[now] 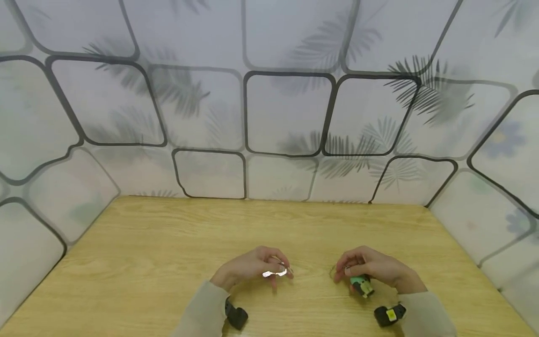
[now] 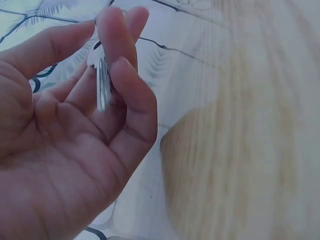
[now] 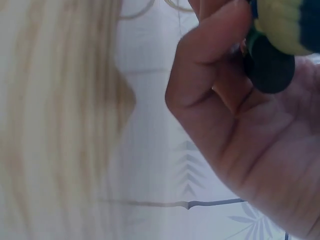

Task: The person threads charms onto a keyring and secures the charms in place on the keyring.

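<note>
My left hand (image 1: pixel 254 264) is left of centre over the table and holds a silver key (image 2: pixel 102 85). In the left wrist view the key's blade points down toward the palm, and its head is at the thumb and index fingertips. The key catches a bright glare in the head view. To the right, my right hand (image 1: pixel 372 267) pinches a keychain with a small green and yellow figurine (image 1: pixel 362 286), which hangs below the fingers. A thin metal ring (image 1: pixel 331 271) sticks out past its fingertips. Close up, the figurine (image 3: pixel 285 25) shows yellow and dark blue parts.
Below the hands lies a light wooden table (image 1: pixel 168 243). Pale walls (image 1: pixel 286 112) with dark outlined panels and leaf prints enclose it at the back and both sides. A black camera mount (image 1: pixel 236 317) sits on the left wrist, another mount (image 1: pixel 385 317) on the right.
</note>
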A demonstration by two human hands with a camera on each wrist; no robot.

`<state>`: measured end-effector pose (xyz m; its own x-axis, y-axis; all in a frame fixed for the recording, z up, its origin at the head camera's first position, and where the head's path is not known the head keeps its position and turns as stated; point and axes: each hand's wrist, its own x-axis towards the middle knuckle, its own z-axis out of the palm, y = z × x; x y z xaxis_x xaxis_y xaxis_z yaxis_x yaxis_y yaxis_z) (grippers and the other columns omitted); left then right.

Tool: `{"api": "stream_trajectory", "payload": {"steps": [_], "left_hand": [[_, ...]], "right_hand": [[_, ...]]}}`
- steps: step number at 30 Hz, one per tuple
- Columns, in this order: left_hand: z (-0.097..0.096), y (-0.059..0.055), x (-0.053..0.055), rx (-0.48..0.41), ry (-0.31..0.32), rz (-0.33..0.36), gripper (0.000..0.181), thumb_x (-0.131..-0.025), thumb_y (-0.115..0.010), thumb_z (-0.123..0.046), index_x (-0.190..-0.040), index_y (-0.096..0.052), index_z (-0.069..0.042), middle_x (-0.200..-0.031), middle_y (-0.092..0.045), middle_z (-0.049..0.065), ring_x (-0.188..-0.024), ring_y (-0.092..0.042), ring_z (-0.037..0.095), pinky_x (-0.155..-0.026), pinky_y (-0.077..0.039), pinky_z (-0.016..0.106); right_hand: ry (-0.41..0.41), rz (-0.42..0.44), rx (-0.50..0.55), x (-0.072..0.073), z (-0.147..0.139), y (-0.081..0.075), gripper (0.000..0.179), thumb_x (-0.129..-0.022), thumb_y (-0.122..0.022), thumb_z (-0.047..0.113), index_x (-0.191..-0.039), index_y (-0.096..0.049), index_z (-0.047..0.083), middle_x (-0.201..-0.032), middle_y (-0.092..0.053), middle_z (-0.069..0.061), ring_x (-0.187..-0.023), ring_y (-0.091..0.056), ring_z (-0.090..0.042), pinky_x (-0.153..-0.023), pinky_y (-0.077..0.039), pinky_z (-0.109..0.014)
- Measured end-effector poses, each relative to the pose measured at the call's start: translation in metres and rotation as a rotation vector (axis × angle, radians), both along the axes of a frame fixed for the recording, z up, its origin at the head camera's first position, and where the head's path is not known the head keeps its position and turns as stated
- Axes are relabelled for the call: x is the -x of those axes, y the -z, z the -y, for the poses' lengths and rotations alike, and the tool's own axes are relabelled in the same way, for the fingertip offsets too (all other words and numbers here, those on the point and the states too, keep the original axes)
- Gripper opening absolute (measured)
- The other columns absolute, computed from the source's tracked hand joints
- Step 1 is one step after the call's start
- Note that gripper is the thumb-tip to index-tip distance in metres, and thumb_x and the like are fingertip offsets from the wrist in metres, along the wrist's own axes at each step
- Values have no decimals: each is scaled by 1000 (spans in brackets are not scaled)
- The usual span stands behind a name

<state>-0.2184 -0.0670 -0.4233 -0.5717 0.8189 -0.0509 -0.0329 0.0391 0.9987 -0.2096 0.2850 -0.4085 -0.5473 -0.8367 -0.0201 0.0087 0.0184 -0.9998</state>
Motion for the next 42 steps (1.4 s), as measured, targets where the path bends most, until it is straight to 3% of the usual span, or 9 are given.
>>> {"api": "stream_trajectory", "payload": {"steps": [3, 6, 11, 21, 26, 37, 42], "left_hand": [[1, 0, 0, -4, -42, 5, 16, -102, -56, -2, -113, -58, 10, -116, -70, 24, -79, -67, 14, -72, -51, 24], [1, 0, 0, -14, -74, 17, 11, -101, -57, 2, -110, -58, 9, -114, -70, 25, -86, -68, 15, -76, -54, 26], [-1, 0, -1, -10, -112, 9, 7, -99, -58, 4, -106, -59, 5, -108, -72, 22, -80, -67, 15, -76, -55, 26], [-1, 0, 0, -23, -136, 19, 7, -99, -60, 1, -106, -61, 4, -108, -73, 22, -86, -70, 16, -81, -57, 30], [-1, 0, 1, -21, -147, 27, 12, -99, -61, -2, -108, -62, 5, -109, -73, 22, -89, -71, 17, -83, -58, 33], [-2, 1, 2, -5, -125, -11, 9, -100, -59, -2, -105, -60, 5, -106, -73, 23, -78, -70, 13, -73, -55, 26], [-2, 0, 0, -2, -131, -2, 8, -99, -62, -2, -101, -62, 5, -99, -75, 17, -78, -68, 13, -72, -53, 25]], "right_hand": [[79, -5, -26, 0, 1, 0, 20, -103, -49, -4, -112, -57, -20, -110, -71, -17, -89, -69, -18, -71, -60, -32], [193, -1, -65, -1, 1, 0, 8, -101, -56, -1, -101, -64, -4, -102, -73, -13, -83, -68, -15, -68, -59, -29], [299, -14, -89, -1, 1, -2, 11, -98, -61, 0, -90, -61, 8, -90, -73, -8, -70, -65, -10, -62, -57, -24], [295, 28, -63, 0, 1, 0, 15, -98, -61, -1, -91, -52, 9, -94, -75, -13, -65, -64, -10, -61, -55, -23], [290, 40, -42, -1, 1, -1, 9, -100, -57, -2, -100, -52, 6, -96, -75, -12, -73, -67, -12, -62, -56, -23], [275, 12, -48, 2, 1, 0, 7, -102, -57, 1, -108, -59, 3, -99, -74, -12, -81, -69, -14, -65, -57, -24], [291, 1, -75, 1, 2, 1, 7, -103, -56, 3, -103, -62, 4, -96, -74, -11, -71, -67, -13, -64, -58, -27]]}}
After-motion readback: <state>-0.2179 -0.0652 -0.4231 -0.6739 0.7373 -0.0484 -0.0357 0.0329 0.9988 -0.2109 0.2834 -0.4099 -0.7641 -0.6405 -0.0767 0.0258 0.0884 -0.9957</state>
